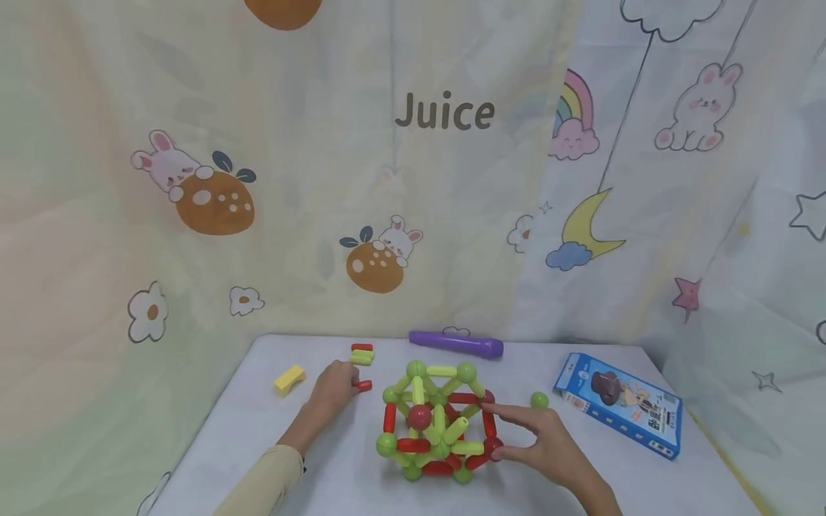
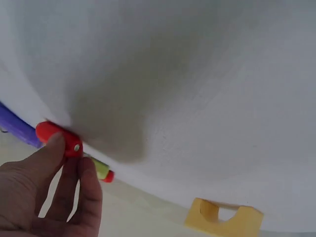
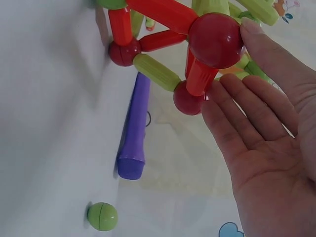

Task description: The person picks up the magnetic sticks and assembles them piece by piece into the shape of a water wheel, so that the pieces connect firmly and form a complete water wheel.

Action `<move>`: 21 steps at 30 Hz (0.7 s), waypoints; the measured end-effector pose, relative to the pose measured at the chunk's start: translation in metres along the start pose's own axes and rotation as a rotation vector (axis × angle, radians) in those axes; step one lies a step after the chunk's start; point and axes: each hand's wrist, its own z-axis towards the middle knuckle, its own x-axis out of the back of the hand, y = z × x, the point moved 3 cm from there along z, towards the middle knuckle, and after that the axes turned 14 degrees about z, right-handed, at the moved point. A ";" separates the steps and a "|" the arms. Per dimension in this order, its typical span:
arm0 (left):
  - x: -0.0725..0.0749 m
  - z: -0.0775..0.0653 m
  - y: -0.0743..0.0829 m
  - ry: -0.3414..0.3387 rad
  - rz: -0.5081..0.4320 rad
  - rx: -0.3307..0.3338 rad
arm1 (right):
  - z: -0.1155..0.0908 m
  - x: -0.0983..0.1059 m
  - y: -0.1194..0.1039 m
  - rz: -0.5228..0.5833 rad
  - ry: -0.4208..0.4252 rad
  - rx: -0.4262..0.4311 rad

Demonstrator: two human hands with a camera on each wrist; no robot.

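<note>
My left hand (image 1: 332,390) pinches a short red rod (image 2: 47,131) between thumb and fingers, low over the table's left part. Beside it lie a red rod (image 1: 362,347) and light green rods (image 1: 362,357). Near the middle stands a cage-like frame of magnetic rods and balls (image 1: 441,451) in green and red. My right hand (image 1: 548,444) is at its right side, fingers fairly straight. Its thumb touches one red ball (image 3: 216,40), and its fingertips reach another red ball (image 3: 187,98). One green rod (image 1: 457,430) juts from the frame toward me.
A yellow arch block (image 1: 290,380) lies left of my left hand. A purple microphone-shaped stick (image 1: 456,344) lies at the back edge. Right of the frame are a loose green ball (image 1: 539,400) and a blue box (image 1: 619,405). A printed curtain (image 1: 452,186) hangs behind the table.
</note>
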 end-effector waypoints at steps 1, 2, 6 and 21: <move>0.002 -0.006 0.001 -0.010 -0.001 -0.003 | 0.001 0.000 0.000 0.000 -0.002 0.000; 0.004 -0.012 0.002 -0.025 -0.001 -0.002 | 0.001 0.000 0.000 -0.001 -0.004 0.000; 0.014 -0.044 0.006 -0.098 -0.020 0.003 | 0.003 0.002 -0.002 0.007 -0.009 0.001; 0.020 -0.127 0.044 -0.249 -0.255 -0.199 | 0.001 0.004 -0.005 0.046 -0.009 -0.011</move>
